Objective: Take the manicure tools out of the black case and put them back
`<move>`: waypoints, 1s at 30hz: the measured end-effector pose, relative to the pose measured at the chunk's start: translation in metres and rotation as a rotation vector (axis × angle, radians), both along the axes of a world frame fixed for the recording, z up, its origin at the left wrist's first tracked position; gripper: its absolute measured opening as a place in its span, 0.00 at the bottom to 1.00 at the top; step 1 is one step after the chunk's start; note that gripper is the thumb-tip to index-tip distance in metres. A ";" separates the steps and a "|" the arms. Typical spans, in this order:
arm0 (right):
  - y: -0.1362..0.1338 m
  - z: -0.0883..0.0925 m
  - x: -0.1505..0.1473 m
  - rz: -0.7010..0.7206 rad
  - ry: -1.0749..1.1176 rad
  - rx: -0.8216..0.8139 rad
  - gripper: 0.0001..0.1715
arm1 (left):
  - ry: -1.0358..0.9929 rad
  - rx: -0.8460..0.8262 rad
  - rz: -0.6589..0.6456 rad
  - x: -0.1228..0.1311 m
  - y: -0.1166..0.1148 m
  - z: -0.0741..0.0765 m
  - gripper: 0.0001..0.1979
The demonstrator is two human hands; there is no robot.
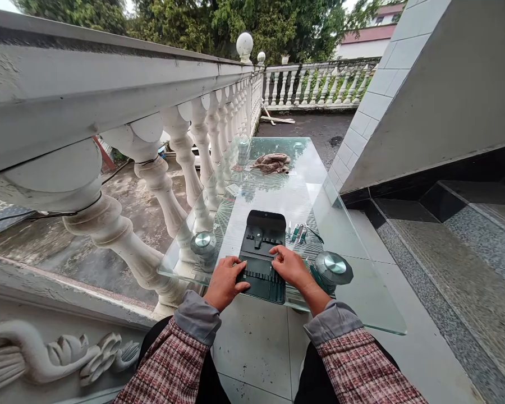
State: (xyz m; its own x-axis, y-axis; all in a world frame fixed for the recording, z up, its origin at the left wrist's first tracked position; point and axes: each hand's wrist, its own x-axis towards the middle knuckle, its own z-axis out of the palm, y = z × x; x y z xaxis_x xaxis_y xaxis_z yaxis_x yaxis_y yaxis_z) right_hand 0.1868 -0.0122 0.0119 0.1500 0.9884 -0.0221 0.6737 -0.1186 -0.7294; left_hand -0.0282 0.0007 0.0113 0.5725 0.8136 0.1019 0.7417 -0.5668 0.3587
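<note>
So, from the head view: a black roll-up tool case [252,264] is laid open on the glass table [353,241], right up at the near edge. That spot looks a bit risky: if the case gets tugged toward the lap, it could be dragged off, and the slim tools [273,286] tucked in its lower right loops could be spilled onto the tiles. The loose small tools [298,233] just right of the case could probably be knocked around too if the right wrist gets swung outward.

Pose-wise, both forearms are stretched forward and angled inward. The left hand [226,281] is set palm-down at the case's left edge, fingers loosely bent, thumb spread well away from the index, nothing obviously gripped. The right hand [289,266] is held over the case's right side, index curled and thumb tucked close below it; whether a slim tool is pinched there can't be told.
</note>
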 end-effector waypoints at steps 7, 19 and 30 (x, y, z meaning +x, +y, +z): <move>-0.003 -0.005 0.011 -0.041 -0.027 0.088 0.14 | 0.026 0.002 -0.001 -0.001 0.000 0.000 0.27; 0.005 -0.006 -0.002 -0.090 -0.155 0.123 0.13 | 0.028 0.020 -0.003 0.000 0.000 0.000 0.27; 0.006 -0.008 0.003 0.002 -0.030 0.045 0.14 | 0.012 0.015 0.000 -0.001 0.001 -0.005 0.27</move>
